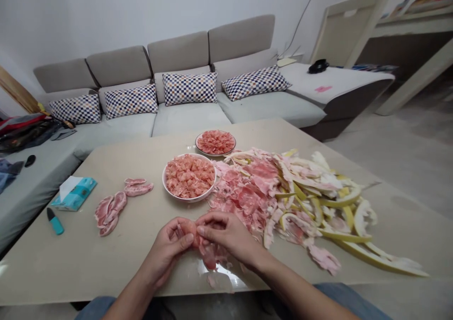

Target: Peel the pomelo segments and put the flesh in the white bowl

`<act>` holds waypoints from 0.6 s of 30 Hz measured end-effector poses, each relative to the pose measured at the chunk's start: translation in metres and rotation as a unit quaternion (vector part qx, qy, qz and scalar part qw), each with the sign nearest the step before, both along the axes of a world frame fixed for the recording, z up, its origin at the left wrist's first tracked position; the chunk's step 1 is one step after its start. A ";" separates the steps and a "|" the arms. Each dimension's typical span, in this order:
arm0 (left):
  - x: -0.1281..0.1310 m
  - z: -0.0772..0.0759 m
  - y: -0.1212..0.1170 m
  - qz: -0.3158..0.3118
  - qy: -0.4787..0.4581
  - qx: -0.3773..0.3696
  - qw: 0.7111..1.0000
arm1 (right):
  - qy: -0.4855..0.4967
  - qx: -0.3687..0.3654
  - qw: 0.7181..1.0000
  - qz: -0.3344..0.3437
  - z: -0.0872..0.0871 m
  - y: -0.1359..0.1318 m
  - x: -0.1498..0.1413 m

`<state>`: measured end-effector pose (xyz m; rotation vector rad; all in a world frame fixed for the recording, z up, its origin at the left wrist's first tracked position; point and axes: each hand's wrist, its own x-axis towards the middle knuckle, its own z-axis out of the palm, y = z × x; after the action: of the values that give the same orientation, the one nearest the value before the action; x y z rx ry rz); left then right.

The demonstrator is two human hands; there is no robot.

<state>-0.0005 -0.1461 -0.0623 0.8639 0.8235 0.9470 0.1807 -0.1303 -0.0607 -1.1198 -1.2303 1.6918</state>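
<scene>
Two dishes, four cushions

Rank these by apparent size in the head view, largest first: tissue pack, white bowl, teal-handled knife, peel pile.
1. peel pile
2. white bowl
3. tissue pack
4. teal-handled knife

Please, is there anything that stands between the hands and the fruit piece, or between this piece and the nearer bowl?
Nothing visible does. The left hand and right hand both touch the fruit piece; the nearer bowl stands just beyond. The peel heap lies to its right.
</scene>
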 end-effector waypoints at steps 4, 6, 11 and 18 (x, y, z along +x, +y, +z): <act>0.000 0.001 0.001 0.001 -0.006 0.000 1.000 | 0.048 -0.056 0.997 -0.011 -0.005 0.000 -0.001; -0.001 0.000 0.000 0.000 -0.009 0.003 1.000 | 0.077 -0.073 0.994 -0.021 -0.006 -0.001 -0.003; -0.003 0.002 0.000 -0.008 -0.014 0.010 1.000 | 0.157 -0.130 0.978 -0.036 -0.007 -0.001 -0.007; -0.004 0.007 0.001 -0.022 -0.039 0.031 0.998 | 0.148 -0.087 0.984 -0.038 0.000 0.007 0.005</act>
<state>-0.0040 -0.1452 -0.0554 0.8903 0.7081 0.9655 0.1854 -0.1235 -0.0604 -0.9588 -0.8585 1.8569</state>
